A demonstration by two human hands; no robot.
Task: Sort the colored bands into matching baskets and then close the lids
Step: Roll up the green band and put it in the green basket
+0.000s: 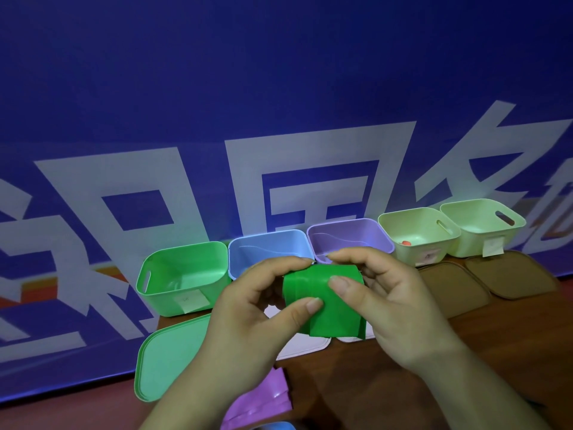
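Background: blue banner (279, 88) with large white characters fills everything behind the table (403, 383). Lighting dim, bluish. The table surface is dark red-brown wood grain.

Along the table's far edge, against the banner, stands a row of five open baskets, left to right: green basket (186, 274), blue basket (266, 249), purple basket (347, 237), first pale yellow basket (415, 234), second pale yellow basket (483, 228). Neighbours touch or nearly touch.

Lids lie flat in front of the row: green lid (167, 358) before the green basket, two brown lids (452, 283) before the pale pair, a white lid (307, 344) mostly hidden under the hands.

Left hand (248, 305) and right hand (387, 299) are raised over the table's middle. Both pinch the green band (322, 293) — thumbs on its front face, fingers curled over its top edge. The band hangs between them, in front of the blue and purple baskets.

Purple band (260, 398) lies on the table near the bottom edge, under the left wrist.

Small orange-red item (406, 243) sits in the first pale yellow basket — too small to identify.
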